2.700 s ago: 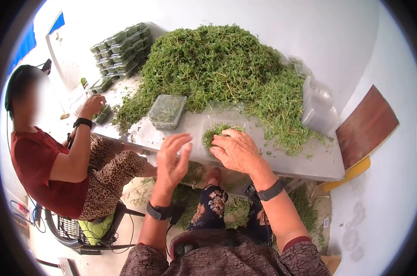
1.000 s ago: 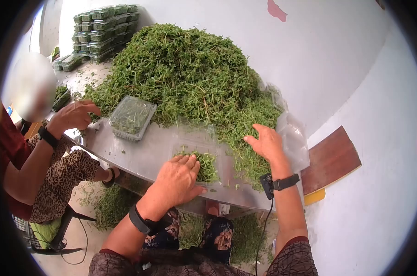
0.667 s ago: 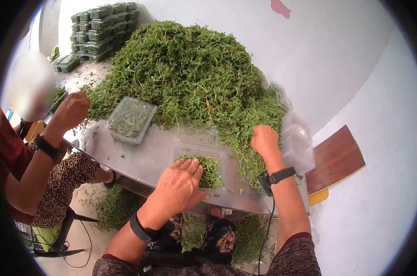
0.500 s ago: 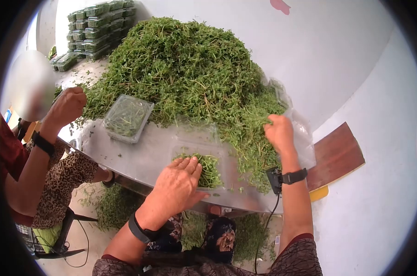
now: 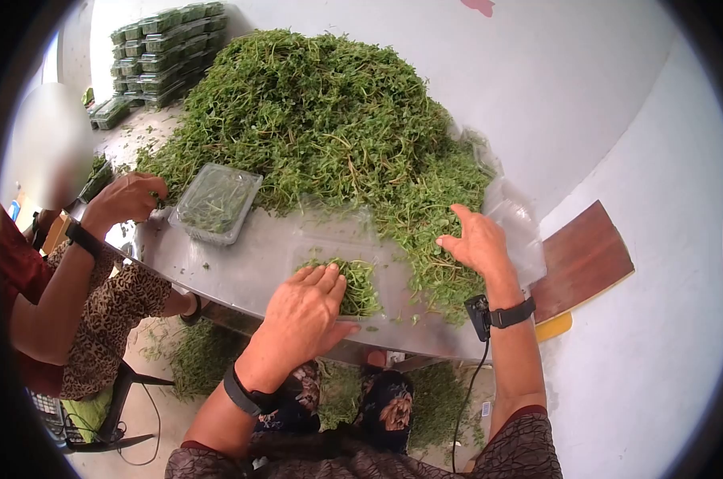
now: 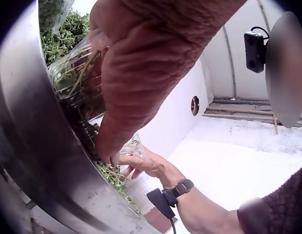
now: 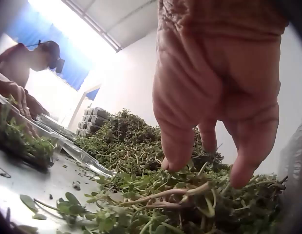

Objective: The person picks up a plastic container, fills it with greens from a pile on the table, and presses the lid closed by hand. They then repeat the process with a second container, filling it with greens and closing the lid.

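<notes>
My left hand (image 5: pixel 305 307) lies with straight fingers over the greens (image 5: pixel 363 289) in an unlidded clear plastic box, whose lid (image 5: pixel 337 230) is folded back toward the heap. To the right, my right hand (image 5: pixel 479 242) hovers over the thin edge of a big heap of leafy green stems (image 5: pixel 321 120). In the right wrist view, the thumb and fingers of that hand (image 7: pixel 214 87) point down, spread apart, with tips right at loose stems (image 7: pixel 180 200) and nothing pinched between them. A filled, lidded clear box (image 5: pixel 217 203) sits left of the open one.
Many filled boxes (image 5: pixel 166 52) are stacked at the back left. Nested clear boxes (image 5: pixel 517 223) stand at the right beside a brown board (image 5: pixel 589 267). Another person's hand (image 5: pixel 126 199) works at the left. The metal table's front edge (image 5: pixel 217 302) curves before me.
From the open box, my right hand has moved right to the heap's edge; its fingers curled in, then spread again. My left hand has come down onto the greens in the box.
</notes>
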{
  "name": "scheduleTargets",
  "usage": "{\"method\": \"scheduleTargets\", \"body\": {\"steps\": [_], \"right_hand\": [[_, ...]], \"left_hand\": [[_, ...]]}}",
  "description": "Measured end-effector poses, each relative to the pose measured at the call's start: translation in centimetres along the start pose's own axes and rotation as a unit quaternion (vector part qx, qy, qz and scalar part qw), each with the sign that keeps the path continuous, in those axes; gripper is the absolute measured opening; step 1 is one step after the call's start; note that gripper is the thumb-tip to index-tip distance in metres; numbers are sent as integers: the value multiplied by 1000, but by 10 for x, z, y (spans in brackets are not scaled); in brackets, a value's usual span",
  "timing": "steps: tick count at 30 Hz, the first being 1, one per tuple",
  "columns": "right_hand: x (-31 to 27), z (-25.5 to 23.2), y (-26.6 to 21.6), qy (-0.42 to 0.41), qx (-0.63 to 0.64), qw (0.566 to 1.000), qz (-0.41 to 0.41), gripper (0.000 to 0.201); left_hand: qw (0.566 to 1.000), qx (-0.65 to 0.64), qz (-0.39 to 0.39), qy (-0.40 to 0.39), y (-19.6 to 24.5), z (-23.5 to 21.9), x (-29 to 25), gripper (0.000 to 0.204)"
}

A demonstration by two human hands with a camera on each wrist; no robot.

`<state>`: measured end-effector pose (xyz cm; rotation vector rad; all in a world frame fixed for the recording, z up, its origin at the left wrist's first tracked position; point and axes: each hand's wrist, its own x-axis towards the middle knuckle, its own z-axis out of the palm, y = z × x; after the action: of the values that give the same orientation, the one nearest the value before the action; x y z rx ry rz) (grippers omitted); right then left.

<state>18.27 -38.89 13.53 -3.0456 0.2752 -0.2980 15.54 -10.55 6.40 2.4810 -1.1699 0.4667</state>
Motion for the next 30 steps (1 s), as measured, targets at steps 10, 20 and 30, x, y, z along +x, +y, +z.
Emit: {"method": "scheduleTargets", "body": {"steps": [10, 20, 30], "right_hand": [[7, 36, 18, 113, -22, 988, -102, 11], [-23, -33, -7, 82, 417, 904, 40, 24], [-65, -28, -75, -73, 474, 875, -59, 16]], "left_hand": [[1000, -4, 2, 7, -2, 4, 0, 65], [999, -13, 15, 41, -5, 11, -1, 59], [998, -7, 19, 57, -11, 21, 0, 58]]}}
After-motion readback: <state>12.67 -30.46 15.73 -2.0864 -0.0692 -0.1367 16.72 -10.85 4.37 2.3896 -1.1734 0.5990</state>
